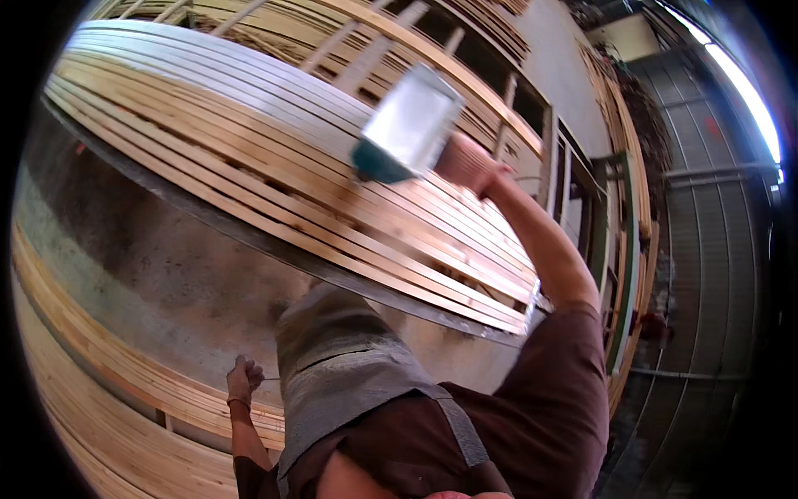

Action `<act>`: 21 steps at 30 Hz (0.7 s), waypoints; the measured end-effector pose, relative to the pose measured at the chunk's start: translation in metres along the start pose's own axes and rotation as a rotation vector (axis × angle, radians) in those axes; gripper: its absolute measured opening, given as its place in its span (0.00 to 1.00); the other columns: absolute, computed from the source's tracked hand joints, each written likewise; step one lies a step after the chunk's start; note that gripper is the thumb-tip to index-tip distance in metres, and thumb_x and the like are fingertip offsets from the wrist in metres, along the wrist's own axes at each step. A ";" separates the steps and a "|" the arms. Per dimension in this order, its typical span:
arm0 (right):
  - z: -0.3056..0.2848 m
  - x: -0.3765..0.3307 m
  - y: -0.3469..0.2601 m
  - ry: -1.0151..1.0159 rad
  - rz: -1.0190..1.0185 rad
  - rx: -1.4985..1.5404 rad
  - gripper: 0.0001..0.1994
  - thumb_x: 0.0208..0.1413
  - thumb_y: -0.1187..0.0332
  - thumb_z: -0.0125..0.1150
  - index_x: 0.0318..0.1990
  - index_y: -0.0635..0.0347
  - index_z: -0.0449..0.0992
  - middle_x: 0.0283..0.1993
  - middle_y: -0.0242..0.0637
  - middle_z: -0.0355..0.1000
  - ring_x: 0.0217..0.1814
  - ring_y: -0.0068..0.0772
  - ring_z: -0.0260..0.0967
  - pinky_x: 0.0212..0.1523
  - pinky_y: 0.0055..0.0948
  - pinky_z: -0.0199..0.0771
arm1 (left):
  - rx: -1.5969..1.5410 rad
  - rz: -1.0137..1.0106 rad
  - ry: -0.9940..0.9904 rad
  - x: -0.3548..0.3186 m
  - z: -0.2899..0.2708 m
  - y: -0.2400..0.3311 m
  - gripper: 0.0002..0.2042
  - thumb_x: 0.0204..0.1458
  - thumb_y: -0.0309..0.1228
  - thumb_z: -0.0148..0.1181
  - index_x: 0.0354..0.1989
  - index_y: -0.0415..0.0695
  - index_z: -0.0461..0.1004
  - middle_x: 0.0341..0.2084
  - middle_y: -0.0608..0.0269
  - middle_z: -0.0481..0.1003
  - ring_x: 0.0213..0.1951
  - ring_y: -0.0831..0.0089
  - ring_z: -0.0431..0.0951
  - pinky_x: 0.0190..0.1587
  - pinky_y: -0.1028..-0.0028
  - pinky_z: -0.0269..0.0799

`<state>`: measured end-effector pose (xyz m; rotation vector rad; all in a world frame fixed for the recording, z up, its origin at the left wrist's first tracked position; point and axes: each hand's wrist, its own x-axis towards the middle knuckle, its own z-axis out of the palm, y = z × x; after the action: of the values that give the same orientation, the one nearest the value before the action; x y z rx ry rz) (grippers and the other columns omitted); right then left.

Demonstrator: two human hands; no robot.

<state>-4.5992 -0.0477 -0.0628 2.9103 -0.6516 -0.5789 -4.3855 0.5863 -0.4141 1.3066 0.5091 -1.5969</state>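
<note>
My right hand is wrapped round the end of a box-shaped silver spreader with a teal lower edge, blurred by motion. It is over a row of long pale wooden strips lying side by side on a dark-edged bench. A white, wet-looking coating covers the far strips on the left; the near strips are bare wood. My left hand hangs low beside my grey apron, its fingers closed. A thin line shows beside it, and I cannot tell what is in the fist.
More long timber is stacked low at the near left. Beyond the bench stand wooden racks with boards. A green metal frame is at the right, in front of a corrugated wall. Concrete floor runs beside the bench.
</note>
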 end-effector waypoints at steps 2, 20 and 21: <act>0.005 0.002 -0.003 0.051 0.058 0.100 0.11 0.66 0.71 0.52 0.53 0.63 0.73 0.52 0.42 0.71 0.53 0.36 0.68 0.57 0.33 0.69 | 0.149 0.005 0.101 -0.008 0.021 -0.024 0.24 0.63 0.55 0.49 0.19 0.56 0.59 0.13 0.75 0.57 0.14 0.80 0.56 0.17 0.78 0.46; 0.220 -0.460 0.200 0.062 -0.115 -0.475 0.19 0.62 0.67 0.50 0.59 0.58 0.76 0.66 0.39 0.69 0.69 0.36 0.65 0.69 0.33 0.62 | 0.488 0.903 0.117 -0.160 0.414 -0.083 0.26 0.68 0.47 0.47 0.59 0.34 0.73 0.51 0.55 0.79 0.52 0.65 0.78 0.58 0.66 0.71; 0.235 -0.486 0.211 0.045 -0.085 -0.463 0.19 0.62 0.67 0.50 0.58 0.57 0.76 0.65 0.39 0.70 0.68 0.36 0.66 0.68 0.33 0.64 | 0.634 0.958 0.064 -0.175 0.449 -0.077 0.25 0.68 0.46 0.49 0.58 0.35 0.74 0.50 0.54 0.79 0.53 0.65 0.78 0.58 0.66 0.71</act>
<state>-5.1786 -0.0338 -0.0747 2.5146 -0.3318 -0.5798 -4.6857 0.3346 -0.1231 1.6923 -0.5945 -0.8960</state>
